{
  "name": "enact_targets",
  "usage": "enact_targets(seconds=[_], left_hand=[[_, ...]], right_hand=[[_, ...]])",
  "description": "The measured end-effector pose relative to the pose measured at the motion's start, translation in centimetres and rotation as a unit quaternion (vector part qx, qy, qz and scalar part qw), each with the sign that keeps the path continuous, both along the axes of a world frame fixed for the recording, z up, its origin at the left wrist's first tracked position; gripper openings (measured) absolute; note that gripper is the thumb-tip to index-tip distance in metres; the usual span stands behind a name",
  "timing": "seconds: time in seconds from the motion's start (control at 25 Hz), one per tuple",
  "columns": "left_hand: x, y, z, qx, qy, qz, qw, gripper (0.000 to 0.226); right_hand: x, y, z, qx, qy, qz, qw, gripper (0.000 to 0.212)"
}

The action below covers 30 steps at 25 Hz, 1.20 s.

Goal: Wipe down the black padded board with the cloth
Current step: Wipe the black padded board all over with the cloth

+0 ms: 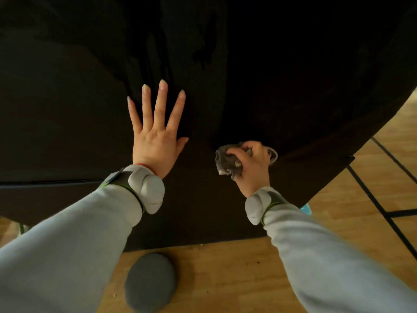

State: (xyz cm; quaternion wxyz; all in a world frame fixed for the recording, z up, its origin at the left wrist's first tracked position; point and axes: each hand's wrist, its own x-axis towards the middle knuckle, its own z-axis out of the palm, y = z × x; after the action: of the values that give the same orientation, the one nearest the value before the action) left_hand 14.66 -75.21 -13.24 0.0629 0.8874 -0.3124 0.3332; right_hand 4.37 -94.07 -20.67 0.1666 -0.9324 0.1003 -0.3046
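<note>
grey cloth [226, 161] bunched in right hand [252, 164], seemingly against black padded board [67, 109]; left hand [155, 134] flat, fingers spread.

The padded board [248, 64] before me is plain black. My cloth [223, 161] is grey with paler edges. My sleeves [67, 245] are light grey, and the wristbands [146, 190] are grey edged in green, with a red string [146, 167] beside the left one. The wood floor [225, 279] is honey-tan, crossed by black lines [370, 197].

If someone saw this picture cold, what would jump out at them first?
The left hand spread flat, fingers straight, on the big black padded board that fills most of the view. Just right of it, the right hand grips a bunched grey cloth against the board.
</note>
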Motion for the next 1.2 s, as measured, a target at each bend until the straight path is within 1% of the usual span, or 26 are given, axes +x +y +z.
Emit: enact_targets(seconds=[0.08,0.16,0.2,0.24,0.32,0.4,0.52,0.64,0.76,0.92,1.2], left_hand=[[-0.1,0.2,0.1,0.004,0.002,-0.002,1.0,0.096],[-0.2,0.3,0.2,0.011,0.006,-0.003,1.0,0.097],[-0.4,0.3,0.3,0.015,0.011,-0.001,1.0,0.097],[-0.6,0.3,0.4,0.018,0.016,0.0,1.0,0.098],[-1.0,0.3,0.7,0.019,0.026,-0.001,0.999,0.098],[-1.8,0.5,1.4,0.016,0.031,-0.004,0.999,0.096],[-2.6,1.5,2.7,0.009,0.028,-0.011,1.0,0.09],[-3.2,1.9,5.0,-0.014,0.024,-0.009,1.0,0.086],[-3.8,2.1,8.7,-0.028,0.022,-0.002,0.999,0.087],[-4.2,2.0,12.8,-0.044,0.025,0.006,0.999,0.088],[-4.9,1.6,19.1,-0.073,-0.004,0.01,0.997,0.086]], right_hand=[[-0.3,0.3,-1.6,-0.008,0.05,0.013,0.999,0.039],[-0.9,0.5,-2.1,0.027,0.122,0.031,0.992,0.039],[-1.1,0.4,-2.1,0.036,0.142,0.037,0.989,0.037],[-1.3,0.3,-1.7,0.036,0.14,0.038,0.989,0.035],[-1.6,0.0,-0.2,0.048,0.106,0.039,0.992,0.033],[-1.7,0.0,2.3,0.072,0.052,0.036,0.995,0.031],[-1.7,0.0,5.9,0.08,-0.022,0.013,0.996,0.032],[-2.0,0.0,9.4,0.129,-0.075,-0.023,0.989,0.039],[-2.8,0.2,13.5,0.158,-0.145,-0.02,0.977,0.043],[-2.9,0.2,18.2,0.136,-0.182,0.002,0.974,0.042],[-3.1,0.2,25.2,0.126,-0.208,0.026,0.97,0.041]])
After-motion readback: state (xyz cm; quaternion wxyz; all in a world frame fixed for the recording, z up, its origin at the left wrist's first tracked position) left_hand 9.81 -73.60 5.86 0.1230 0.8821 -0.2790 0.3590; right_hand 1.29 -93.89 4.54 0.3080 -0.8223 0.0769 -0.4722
